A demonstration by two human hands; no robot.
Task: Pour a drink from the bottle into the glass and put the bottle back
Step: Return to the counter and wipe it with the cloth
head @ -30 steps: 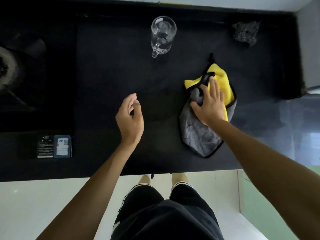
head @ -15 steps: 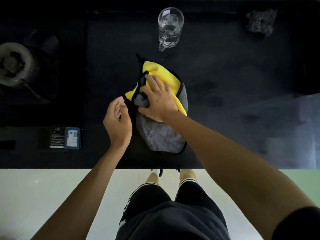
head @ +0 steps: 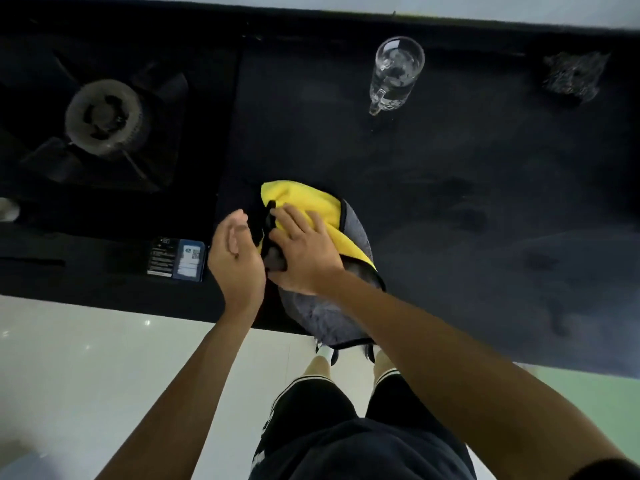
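so the glass (head: pixel 396 72) is a clear mug type, standing upright near the back edge of the black counter (head: pixel 450 202), handle turned toward the person; can't tell how much is in it, it's all see-through glare; both hands are well apart from it, down at the near edge.

right hand (head: pixel 304 251) is laid on a yellow and grey cloth (head: pixel 311 199), fingers stretched out and a bit spread, pressing on the yellow side; the thumb sits by a dark bunched fold and i can't tell if it's hooked round it; left hand (head: pixel 235 258) hangs just beside the cloth on its left, edge-on, fingers loosely curved with nothing in them; the grey end of the cloth droops over the counter's near edge.

further out, 1 gas burner (head: pixel 104 114) sits on the left, with a blue and black label (head: pixel 176 259) on the hob's front strip, just left of the left hand; 1 crumpled dark wad (head: pixel 571 77) sits at the back right, well apart from the glass; a few dull smears show on the counter right of the cloth; person's in black shorts (head: pixel 346 445) on a pale floor.
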